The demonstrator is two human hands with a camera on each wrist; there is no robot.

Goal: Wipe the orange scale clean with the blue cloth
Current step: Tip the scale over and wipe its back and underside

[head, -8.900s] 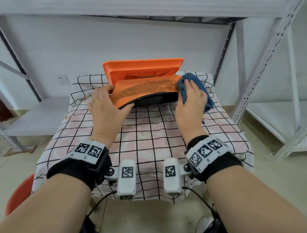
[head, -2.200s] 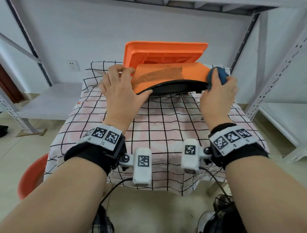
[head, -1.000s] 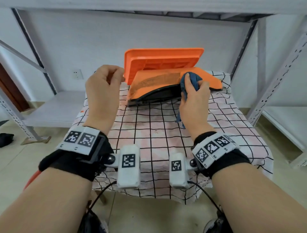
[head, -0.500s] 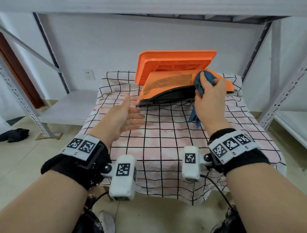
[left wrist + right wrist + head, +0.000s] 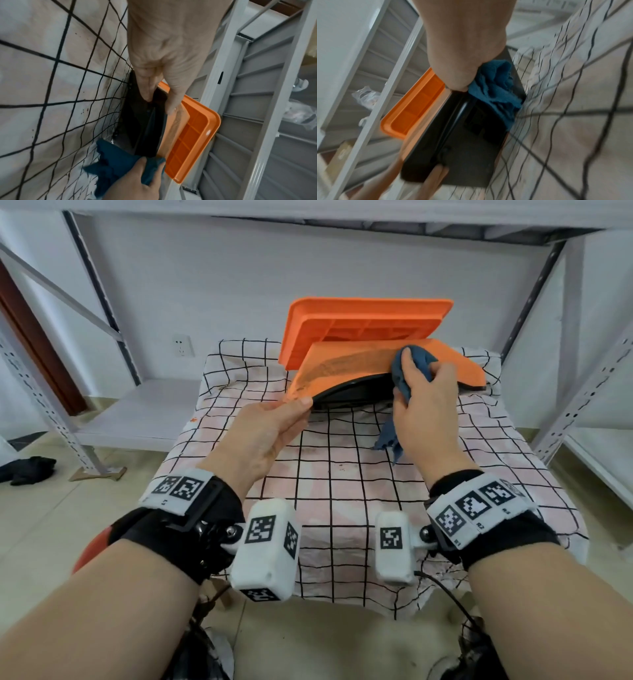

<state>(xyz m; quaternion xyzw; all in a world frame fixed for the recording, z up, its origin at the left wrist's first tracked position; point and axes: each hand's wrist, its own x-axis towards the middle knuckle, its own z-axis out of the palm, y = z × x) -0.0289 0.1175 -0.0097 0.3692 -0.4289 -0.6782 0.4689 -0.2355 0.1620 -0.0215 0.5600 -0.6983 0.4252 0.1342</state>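
Observation:
The orange scale (image 5: 342,368) sits at the back of the table, its orange tray (image 5: 366,323) tipped up behind it. A dusty grey smear runs along the scale's sloped top. My left hand (image 5: 298,409) pinches the scale's front left corner, thumb on top and fingers against the black front (image 5: 142,128). My right hand (image 5: 421,378) grips the bunched blue cloth (image 5: 414,364) and presses it on the top's right part; a corner of the cloth hangs below. In the right wrist view the cloth (image 5: 494,92) lies against the black face (image 5: 471,142).
A black-checked tablecloth (image 5: 342,491) covers the small table. Grey metal shelf uprights (image 5: 582,392) stand close on the right, a low shelf board (image 5: 144,412) on the left. A red stool (image 5: 90,549) shows below my left wrist. A dark bundle (image 5: 27,470) lies on the floor.
My left hand has come in from mid-air and taken hold of the scale's front left corner. The right hand keeps the cloth on the top's right part.

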